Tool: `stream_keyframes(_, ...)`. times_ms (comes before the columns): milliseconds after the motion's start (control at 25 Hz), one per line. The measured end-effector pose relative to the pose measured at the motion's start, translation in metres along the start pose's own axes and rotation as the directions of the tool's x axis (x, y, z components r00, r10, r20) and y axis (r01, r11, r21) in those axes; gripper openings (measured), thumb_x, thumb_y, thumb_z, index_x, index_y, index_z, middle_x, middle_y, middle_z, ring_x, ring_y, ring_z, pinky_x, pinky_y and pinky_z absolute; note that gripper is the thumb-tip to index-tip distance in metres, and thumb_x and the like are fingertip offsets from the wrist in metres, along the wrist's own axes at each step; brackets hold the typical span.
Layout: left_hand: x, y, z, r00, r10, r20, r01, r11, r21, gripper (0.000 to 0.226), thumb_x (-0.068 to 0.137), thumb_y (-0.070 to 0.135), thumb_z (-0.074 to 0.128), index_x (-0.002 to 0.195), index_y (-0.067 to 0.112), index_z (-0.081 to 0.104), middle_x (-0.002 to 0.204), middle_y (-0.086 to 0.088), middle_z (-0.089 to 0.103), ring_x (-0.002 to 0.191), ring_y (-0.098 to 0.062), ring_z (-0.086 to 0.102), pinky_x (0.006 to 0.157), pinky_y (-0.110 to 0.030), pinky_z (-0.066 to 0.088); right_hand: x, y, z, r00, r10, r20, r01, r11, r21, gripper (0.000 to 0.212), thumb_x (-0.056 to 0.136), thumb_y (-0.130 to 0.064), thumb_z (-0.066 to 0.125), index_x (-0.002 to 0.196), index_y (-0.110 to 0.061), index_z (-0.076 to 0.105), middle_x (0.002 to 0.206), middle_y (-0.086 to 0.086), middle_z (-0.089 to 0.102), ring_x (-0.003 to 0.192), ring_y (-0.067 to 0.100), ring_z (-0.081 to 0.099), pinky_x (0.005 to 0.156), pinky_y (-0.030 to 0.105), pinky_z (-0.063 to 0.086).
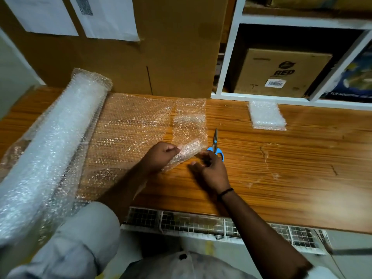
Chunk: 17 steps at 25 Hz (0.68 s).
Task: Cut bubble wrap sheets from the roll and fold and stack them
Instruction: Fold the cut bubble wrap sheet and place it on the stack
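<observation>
- Bubble wrap roll (pixel 58 137) lies at the left of the wooden desk (pixel 281 158), with its unrolled sheet (pixel 128 127) spread flat towards the middle.
- Strip of bubble wrap (pixel 189 125) sits at the sheet's right end, its near edge lifted and folded over.
- Left hand (pixel 163 156): fingers curled, pinching the folded edge.
- Right hand (pixel 211 172): fingers curled at the strip's near right corner; blurred, so the grip cannot be confirmed.
- Blue-handled scissors (pixel 215 146) lie on the desk just beside the strip, handles partly behind the right hand.
- Stack of folded sheets (pixel 266 115) rests well apart, far right, near the white shelf (pixel 227 57).
- Cardboard box (pixel 161 47) stands behind the sheet.
</observation>
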<state>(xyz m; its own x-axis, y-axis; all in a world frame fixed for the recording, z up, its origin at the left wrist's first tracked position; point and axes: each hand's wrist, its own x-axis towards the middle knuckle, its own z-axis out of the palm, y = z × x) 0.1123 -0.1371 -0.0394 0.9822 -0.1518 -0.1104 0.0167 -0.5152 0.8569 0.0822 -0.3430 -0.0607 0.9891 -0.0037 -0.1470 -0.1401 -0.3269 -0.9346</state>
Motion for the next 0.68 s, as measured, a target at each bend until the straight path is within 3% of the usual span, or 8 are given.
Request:
stream_keyframes(120,-0.005,0.004,0.005,0.999,-0.026,0.04,0.026,1.0,0.012,0.055,0.102,0.046,0.058,0.056,0.025,0.037,0.054,0.0,0.029,0.048,-0.016,0.03,0.05,-0.028,0.023,-0.003,-0.001,-0.009,1.0,0.0,0.004,0.0,0.999,0.044,0.056,0.086,-0.026,0.085,0.134,-0.019,0.057,0.114,-0.011,0.06,0.098,0.005,0.059,0.087,0.021,0.044)
stream_keyframes(280,-0.01,0.006,0.011,0.998,-0.054,0.045,0.052,0.998,0.031,0.055,0.104,0.042,0.057,0.05,0.031,0.059,0.051,0.006,0.032,0.046,-0.013,0.032,0.058,-0.028,0.029,-0.007,0.008,-0.013,0.998,-0.067,0.014,0.066,0.996,0.063,0.027,0.082,-0.039,0.085,0.089,-0.021,0.065,0.081,0.006,0.067,0.075,0.013,0.059,0.076,0.037,0.051)
stream_keyframes(360,-0.014,0.007,0.014,0.999,-0.031,0.03,0.029,0.997,0.07,0.031,0.104,0.043,0.056,0.078,0.043,0.073,0.048,0.011,0.038,0.048,-0.007,0.037,0.062,-0.03,0.032,-0.011,0.009,-0.013,0.999,-0.041,-0.02,0.043,0.992,0.122,0.025,0.084,-0.033,0.085,0.083,-0.02,0.063,0.072,0.002,0.064,0.069,0.014,0.058,0.074,0.037,0.051)
stream_keyframes(400,-0.017,0.009,0.017,1.0,-0.02,0.007,0.02,0.997,0.078,0.027,0.104,0.046,0.055,0.084,0.037,0.071,0.047,0.012,0.042,0.049,-0.006,0.04,0.062,-0.03,0.033,-0.012,0.012,-0.015,0.999,-0.02,-0.033,0.025,0.988,0.151,0.024,0.085,-0.029,0.085,0.084,-0.019,0.063,0.07,0.0,0.064,0.066,0.015,0.058,0.072,0.038,0.052)
stream_keyframes(480,-0.021,0.009,0.02,0.999,-0.041,-0.033,0.044,0.995,0.086,0.04,0.102,0.055,0.052,0.083,0.028,0.075,0.053,0.01,0.052,0.053,-0.01,0.049,0.063,-0.031,0.039,-0.015,0.013,-0.016,0.998,0.056,-0.004,-0.054,0.977,0.208,0.025,0.087,-0.018,0.084,0.093,-0.016,0.06,0.069,0.0,0.068,0.062,0.02,0.064,0.068,0.041,0.054)
stream_keyframes(560,-0.025,0.006,0.022,0.997,-0.075,0.014,0.072,0.988,0.139,0.052,0.099,0.067,0.044,0.101,0.027,0.077,0.079,0.002,0.072,0.072,-0.016,0.065,0.079,-0.034,0.051,-0.023,0.014,-0.016,0.994,0.106,0.02,-0.108,0.955,0.278,0.03,0.086,-0.009,0.082,0.1,-0.015,0.057,0.072,0.006,0.072,0.064,0.033,0.069,0.065,0.044,0.055)
stream_keyframes(600,-0.025,0.003,0.022,0.996,-0.074,0.048,0.062,0.975,0.214,0.056,0.099,0.069,0.04,0.118,0.029,0.074,0.106,-0.002,0.076,0.097,-0.019,0.069,0.095,-0.039,0.051,-0.028,0.014,-0.016,0.992,0.127,0.011,-0.124,0.948,0.294,0.032,0.086,-0.005,0.081,0.102,-0.015,0.056,0.073,0.009,0.073,0.066,0.037,0.069,0.064,0.044,0.054)
stream_keyframes(680,-0.02,-0.001,0.019,0.989,-0.065,0.133,-0.002,0.894,0.448,0.052,0.104,0.063,0.037,0.14,0.035,0.061,0.154,0.002,0.051,0.145,-0.027,0.041,0.12,-0.048,0.031,-0.039,0.016,-0.018,0.988,0.153,-0.017,-0.139,0.933,0.332,0.033,0.087,-0.001,0.078,0.104,-0.016,0.054,0.075,0.012,0.073,0.066,0.035,0.068,0.061,0.041,0.052)
